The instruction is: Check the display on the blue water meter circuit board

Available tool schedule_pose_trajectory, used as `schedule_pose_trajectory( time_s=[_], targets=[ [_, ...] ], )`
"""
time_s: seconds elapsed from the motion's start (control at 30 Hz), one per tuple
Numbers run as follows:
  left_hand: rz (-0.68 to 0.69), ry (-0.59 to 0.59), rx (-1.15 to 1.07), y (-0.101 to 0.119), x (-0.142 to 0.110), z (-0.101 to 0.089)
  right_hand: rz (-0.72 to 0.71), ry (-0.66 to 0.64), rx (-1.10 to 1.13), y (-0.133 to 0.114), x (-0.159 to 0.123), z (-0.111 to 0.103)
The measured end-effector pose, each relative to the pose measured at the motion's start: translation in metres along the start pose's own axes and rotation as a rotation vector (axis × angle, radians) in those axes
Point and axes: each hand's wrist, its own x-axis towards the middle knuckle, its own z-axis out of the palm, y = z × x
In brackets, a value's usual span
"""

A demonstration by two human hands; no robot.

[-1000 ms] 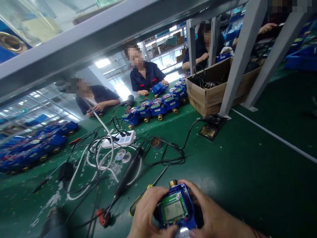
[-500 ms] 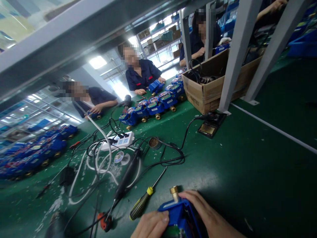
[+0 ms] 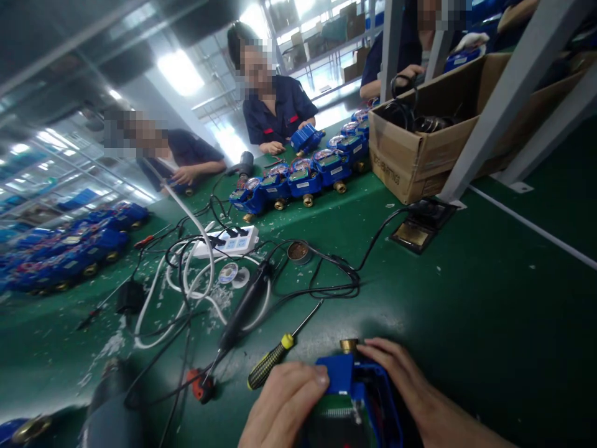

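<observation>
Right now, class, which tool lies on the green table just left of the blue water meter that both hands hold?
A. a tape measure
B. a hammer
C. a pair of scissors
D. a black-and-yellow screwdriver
D: the black-and-yellow screwdriver lies by the left hand, beside the blue water meter.

Water meter (image 3: 357, 398) sat at near table edge between left hand (image 3: 284, 404) and right hand (image 3: 410, 389); screwdriver (image 3: 280, 348) lay just left, power strip (image 3: 226, 244) behind, cardboard box (image 3: 420, 155) far right.
</observation>
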Motion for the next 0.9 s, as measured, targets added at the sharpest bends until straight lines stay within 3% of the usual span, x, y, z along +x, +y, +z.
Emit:
schedule_pose_trajectory(
  time_s=[0.07, 0.17, 0.27, 0.37, 0.5, 0.57, 0.7, 0.77, 0.9],
  targets=[
    [0.025, -0.031, -0.047, -0.007, 0.005, -0.002, 0.013, 0.047, -0.004, -0.018, -0.001, -0.015],
    [-0.164, -0.132, -0.164, -0.015, 0.020, -0.008, -0.004, 0.034, 0.075, -0.039, 0.006, -0.029],
    [-0.332, -0.225, -0.257, -0.019, 0.035, -0.012, -0.017, 0.011, 0.157, -0.049, 0.021, -0.029],
    [-0.353, -0.245, -0.311, -0.020, 0.042, -0.012, 0.061, -0.011, 0.278, -0.053, 0.033, -0.022],
    [-0.395, -0.192, -0.401, -0.019, 0.039, -0.008, 0.222, 0.046, 0.492, -0.062, 0.038, -0.013],
    [-0.417, -0.136, -0.578, -0.020, 0.034, -0.004, 0.260, 0.053, 0.610, -0.066, 0.038, -0.010],
    [-0.557, 0.136, -0.870, -0.023, 0.019, 0.005, 0.274, 0.097, 0.712, -0.076, 0.037, -0.006],
    [-0.666, 0.224, -0.863, -0.025, 0.010, 0.008, 0.287, 0.111, 0.741, -0.080, 0.038, -0.003],
    [-0.735, 0.211, -0.797, -0.020, -0.001, 0.010, 0.295, 0.102, 0.783, -0.084, 0.037, 0.000]
  ],
)
